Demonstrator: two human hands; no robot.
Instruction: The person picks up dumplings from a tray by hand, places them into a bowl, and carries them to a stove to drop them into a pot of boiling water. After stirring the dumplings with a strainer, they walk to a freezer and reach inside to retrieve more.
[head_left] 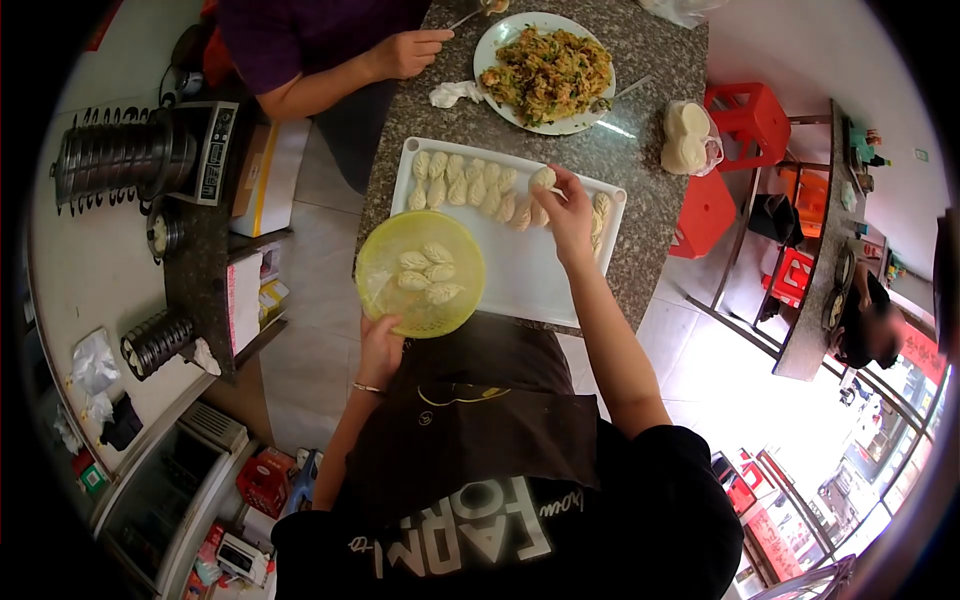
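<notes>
A yellow-green round basket [465, 305] with several pleated dumplings in it is held at its lower rim by my left hand [380, 350]. The basket overlaps the left side of a white tray [520, 280]. Rows of pleated dumplings [457, 187] lie along the tray's far side, with more at its right end. Over the right part of these rows, my right hand [570, 215] pinches one dumpling [543, 178] between its fingertips.
A plate [486, 45] of chopped filling stands beyond the tray, beside a crumpled tissue [455, 94]. A co-worker's hand [410, 54] holds a utensil at the far left. Stacked round wrappers [686, 138] sit at the table's right edge, near red stools [705, 215].
</notes>
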